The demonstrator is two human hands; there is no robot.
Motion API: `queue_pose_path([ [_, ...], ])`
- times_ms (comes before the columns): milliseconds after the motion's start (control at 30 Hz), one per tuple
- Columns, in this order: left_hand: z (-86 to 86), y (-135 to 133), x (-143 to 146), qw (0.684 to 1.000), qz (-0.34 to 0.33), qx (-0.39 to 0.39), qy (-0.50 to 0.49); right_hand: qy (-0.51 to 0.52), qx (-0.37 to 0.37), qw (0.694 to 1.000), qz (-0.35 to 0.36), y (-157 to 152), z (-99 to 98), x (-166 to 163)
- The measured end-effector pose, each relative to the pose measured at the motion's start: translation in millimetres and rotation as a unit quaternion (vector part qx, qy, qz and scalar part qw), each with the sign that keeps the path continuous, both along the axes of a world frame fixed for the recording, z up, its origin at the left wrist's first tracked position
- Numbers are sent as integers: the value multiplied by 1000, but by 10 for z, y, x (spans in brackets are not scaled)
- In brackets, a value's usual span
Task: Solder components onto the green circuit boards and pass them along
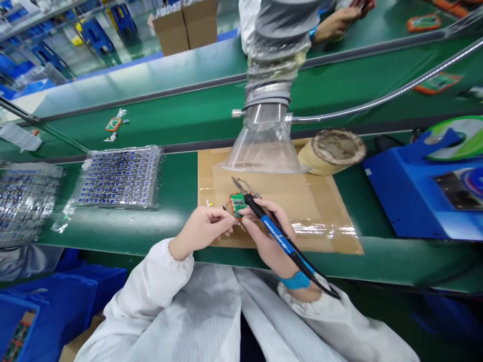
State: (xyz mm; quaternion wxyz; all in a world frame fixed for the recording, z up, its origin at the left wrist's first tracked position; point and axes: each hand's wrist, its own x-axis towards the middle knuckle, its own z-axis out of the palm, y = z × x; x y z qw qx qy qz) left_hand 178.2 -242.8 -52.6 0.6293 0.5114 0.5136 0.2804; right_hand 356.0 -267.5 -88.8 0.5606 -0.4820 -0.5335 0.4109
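My left hand [206,229] is pinched shut on a small green circuit board [237,204] with an orange edge, held just above a brown cardboard mat [324,201]. My right hand [264,236] is closed round a blue and black soldering iron [277,234]; its metal tip points up and left past the board. Both hands meet at the board over the mat's front left part. White sleeves cover both arms, and a blue band sits on my right wrist.
A clear fume funnel [264,143] on a foil duct hangs behind the board. A dirty sponge roll [334,150] lies right of it, then a blue machine [415,196]. Clear trays of blue parts [121,177] lie left. Another person's hand [337,22] works across the green belt.
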Motion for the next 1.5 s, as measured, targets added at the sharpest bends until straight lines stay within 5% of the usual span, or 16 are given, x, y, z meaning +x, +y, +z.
queue_pose_path([
  [333,-25,-3,126,999,33,-9,6,39,-37,998,-39,37,15,-14],
  [500,-57,61,106,991,29,100,84,-4,-35,998,-42,53,-44,-8],
  [667,-140,260,53,908,-54,262,322,-136,-5,990,-32,45,-184,48],
  [800,-190,374,20,850,-87,284,435,-237,-3,972,8,44,-234,98],
  [1033,-175,455,-7,905,-108,229,343,-220,26,975,11,54,-276,156],
  [1300,-243,503,41,893,-106,238,368,-160,100,972,-138,-131,-301,399],
  [1500,-242,520,44,894,-108,235,366,-162,71,978,-115,-225,-339,458],
])
